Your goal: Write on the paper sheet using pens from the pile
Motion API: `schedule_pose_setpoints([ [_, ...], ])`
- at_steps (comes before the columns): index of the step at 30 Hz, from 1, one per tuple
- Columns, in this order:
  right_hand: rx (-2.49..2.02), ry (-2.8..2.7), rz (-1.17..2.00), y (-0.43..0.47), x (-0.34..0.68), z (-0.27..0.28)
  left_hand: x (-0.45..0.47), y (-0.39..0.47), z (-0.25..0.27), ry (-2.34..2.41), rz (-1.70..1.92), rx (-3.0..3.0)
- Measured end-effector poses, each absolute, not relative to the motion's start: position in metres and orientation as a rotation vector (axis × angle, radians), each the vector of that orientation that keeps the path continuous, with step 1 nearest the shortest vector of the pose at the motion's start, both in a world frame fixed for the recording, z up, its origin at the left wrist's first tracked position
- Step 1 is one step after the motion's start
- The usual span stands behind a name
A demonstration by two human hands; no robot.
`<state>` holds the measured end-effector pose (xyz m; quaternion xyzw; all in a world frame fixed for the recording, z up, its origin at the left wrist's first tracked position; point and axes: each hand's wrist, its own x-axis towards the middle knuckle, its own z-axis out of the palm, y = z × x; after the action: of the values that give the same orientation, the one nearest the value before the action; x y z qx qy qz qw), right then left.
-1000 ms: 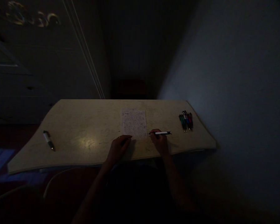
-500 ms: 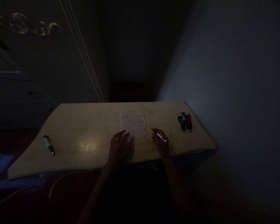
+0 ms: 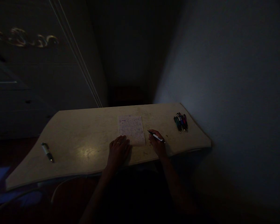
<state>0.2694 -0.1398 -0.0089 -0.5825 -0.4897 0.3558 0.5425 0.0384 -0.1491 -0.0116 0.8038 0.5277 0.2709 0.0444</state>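
Dim room with a pale bench [image 3: 91, 132] standing beside a bluish-grey wall [image 3: 224, 77]. Near the middle of the bench lies a handwritten sheet [image 3: 131, 127], roughly rectangular and densely covered in purplish-blue script. White-barrelled pen [image 3: 158, 137], dark at both ends, is located just right of the sheet, in the right hand [image 3: 158, 147]. Fingers of this hand pinch the barrel, the forearm reaching up from the lower right. Left hand [image 3: 118, 151] lies palm down at the sheet's lower left corner, its fingers extended and set close together (one bears a ring). The held pen's long axis runs obliquely, the forward end directed up and left toward the sheet; whether it touches the bench cannot be told. Clustered pens [image 3: 180, 122] lie at far right, a lone pen [image 3: 47, 152] at far left.
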Motion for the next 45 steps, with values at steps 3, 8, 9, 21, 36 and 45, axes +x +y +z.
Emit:
schedule_pose_setpoints([
  [3,-1.374,-1.171,0.841,-0.14,0.27,-0.009,0.037,-0.149,-0.013,1.585,0.879,2.45],
  [8,-1.396,-1.181,0.797,-0.141,0.271,-0.009,0.034,-0.148,-0.011,1.532,0.948,2.411],
  [9,-1.396,-1.18,0.779,-0.142,0.271,-0.009,0.034,-0.148,-0.012,1.515,0.97,2.399],
  [21,-1.402,-1.374,0.712,-0.151,0.265,-0.007,0.028,-0.142,-0.015,1.336,1.198,2.228],
  [36,-1.37,-1.515,0.645,-0.161,0.264,-0.008,0.031,-0.144,-0.014,1.39,0.96,2.461],
  [45,-1.377,-1.443,0.723,-0.159,0.263,-0.017,0.027,-0.144,-0.021,1.329,0.975,2.49],
])
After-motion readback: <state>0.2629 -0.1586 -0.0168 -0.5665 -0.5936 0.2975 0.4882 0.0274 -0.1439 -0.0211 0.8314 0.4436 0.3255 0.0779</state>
